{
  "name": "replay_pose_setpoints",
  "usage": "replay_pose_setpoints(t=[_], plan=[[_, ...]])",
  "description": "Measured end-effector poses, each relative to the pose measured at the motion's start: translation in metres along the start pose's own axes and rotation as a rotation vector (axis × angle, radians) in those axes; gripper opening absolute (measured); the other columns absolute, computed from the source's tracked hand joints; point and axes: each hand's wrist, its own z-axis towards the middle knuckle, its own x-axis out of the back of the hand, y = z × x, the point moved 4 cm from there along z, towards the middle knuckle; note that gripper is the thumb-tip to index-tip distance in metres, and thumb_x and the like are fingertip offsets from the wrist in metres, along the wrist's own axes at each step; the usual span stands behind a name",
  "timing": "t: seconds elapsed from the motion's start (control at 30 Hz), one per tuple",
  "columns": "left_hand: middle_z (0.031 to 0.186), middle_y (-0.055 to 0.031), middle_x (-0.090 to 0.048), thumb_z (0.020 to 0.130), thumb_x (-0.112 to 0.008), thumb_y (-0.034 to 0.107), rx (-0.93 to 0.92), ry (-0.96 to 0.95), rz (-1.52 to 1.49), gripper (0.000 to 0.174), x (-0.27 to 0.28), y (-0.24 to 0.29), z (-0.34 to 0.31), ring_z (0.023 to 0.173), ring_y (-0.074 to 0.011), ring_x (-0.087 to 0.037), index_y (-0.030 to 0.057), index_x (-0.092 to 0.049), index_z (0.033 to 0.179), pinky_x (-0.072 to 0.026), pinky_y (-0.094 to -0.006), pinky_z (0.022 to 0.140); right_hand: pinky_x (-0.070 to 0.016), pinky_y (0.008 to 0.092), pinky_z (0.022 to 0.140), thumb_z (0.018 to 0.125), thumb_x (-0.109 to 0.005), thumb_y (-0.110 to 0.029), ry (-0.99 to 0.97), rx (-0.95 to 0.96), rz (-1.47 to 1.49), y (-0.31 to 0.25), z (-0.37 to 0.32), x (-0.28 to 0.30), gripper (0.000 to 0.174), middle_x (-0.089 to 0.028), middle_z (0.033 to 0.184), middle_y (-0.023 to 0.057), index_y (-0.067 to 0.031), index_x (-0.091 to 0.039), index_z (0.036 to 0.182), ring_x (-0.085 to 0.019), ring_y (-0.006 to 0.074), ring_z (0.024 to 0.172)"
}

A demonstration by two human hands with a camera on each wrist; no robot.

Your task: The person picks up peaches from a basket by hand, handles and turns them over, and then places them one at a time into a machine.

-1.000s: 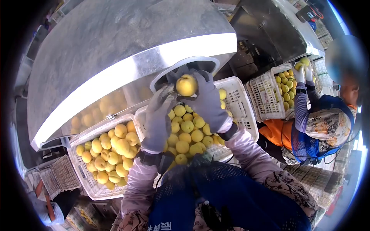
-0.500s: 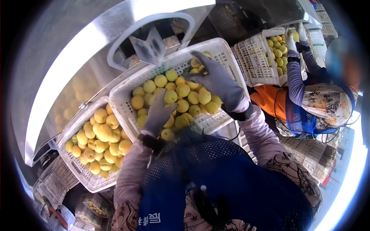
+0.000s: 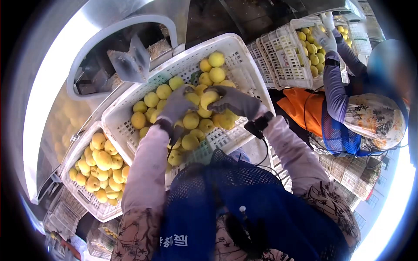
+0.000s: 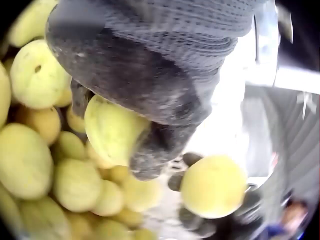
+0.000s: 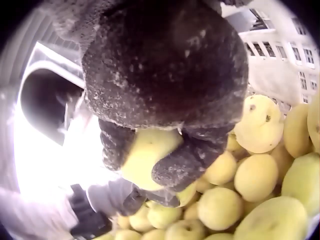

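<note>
Fruit, pale yellow, round and marked with small dark stem pits, lies heaped in the white slatted crate in front of the person. Both gloved hands are down inside that crate, near its middle. The left hand has its fingers curled round one fruit. The right hand, just beside it toward the crate's right wall, clamps thumb and fingers on another fruit. Both wrists bend downward, and the sleeves cross the crate's near rim. A second crate, also full of yellow fruit, stands left of the first.
</note>
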Motion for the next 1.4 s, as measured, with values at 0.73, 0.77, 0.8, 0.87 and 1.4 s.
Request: replay_pose_setpoints(t=[0.73, 0.77, 0.8, 0.87, 1.4], plan=[[0.146, -0.0126, -0.054, 0.072, -0.078, -0.015, -0.504, 0.370, -0.969, 0.088, 0.112, 0.103, -0.206, 0.127, -0.0234, -0.059, 0.0038, -0.047, 0.153, -0.0619, -0.0351, 0.095, -0.0480, 0.0443, 0.108, 0.087, -0.083, -0.021, 0.480, 0.770, -0.323, -0.221, -0.033, -0.098, 0.074, -0.054, 0.139, 0.0236, -0.0028, -0.048, 0.150, -0.056, 0.0377, 0.129], [0.145, -0.0141, -0.054, 0.073, -0.077, -0.015, -0.452, 0.452, -0.714, 0.087, 0.119, 0.096, -0.207, 0.125, -0.0236, -0.060, 0.0037, -0.047, 0.153, -0.0612, -0.0351, 0.097, -0.0504, 0.0479, 0.104, 0.085, -0.085, -0.022, 0.551, 0.888, -0.376, -0.226, -0.032, -0.097, 0.075, -0.053, 0.138, 0.0263, -0.0016, -0.049, 0.148, -0.058, 0.0429, 0.123], [0.145, -0.0141, -0.054, 0.073, -0.077, -0.015, -0.468, 0.453, -0.713, 0.087, 0.120, 0.092, -0.210, 0.125, -0.0236, -0.060, 0.0037, -0.047, 0.153, -0.0612, -0.0351, 0.097, -0.0504, 0.0479, 0.104, 0.085, -0.085, -0.022, 0.558, 0.898, -0.386, -0.230, -0.024, -0.098, 0.075, -0.053, 0.138, 0.0263, -0.0016, -0.049, 0.148, -0.058, 0.0429, 0.123], [0.142, -0.0145, -0.056, 0.076, -0.075, -0.013, -0.365, 0.454, -1.095, 0.084, 0.113, 0.070, -0.221, 0.122, -0.0230, -0.061, 0.0035, -0.047, 0.153, -0.0594, -0.0346, 0.099, -0.0523, 0.0507, 0.101, 0.083, -0.086, -0.024, 0.656, 0.726, -0.399, -0.221, 0.007, -0.096, 0.076, -0.052, 0.137, 0.0288, -0.0002, -0.050, 0.145, -0.058, 0.0457, 0.121], [0.105, -0.0070, -0.066, 0.105, -0.066, 0.031, -0.344, 0.467, -1.386, 0.034, 0.101, 0.062, -0.203, 0.086, -0.0206, -0.069, 0.0018, -0.063, 0.120, -0.0603, -0.0268, 0.071, -0.0491, 0.0408, 0.110, 0.081, -0.087, -0.015, 0.211, 0.636, -0.438, -0.205, -0.026, -0.130, 0.086, -0.058, 0.147, 0.0241, 0.0024, -0.043, 0.153, -0.060, 0.0324, 0.130]])
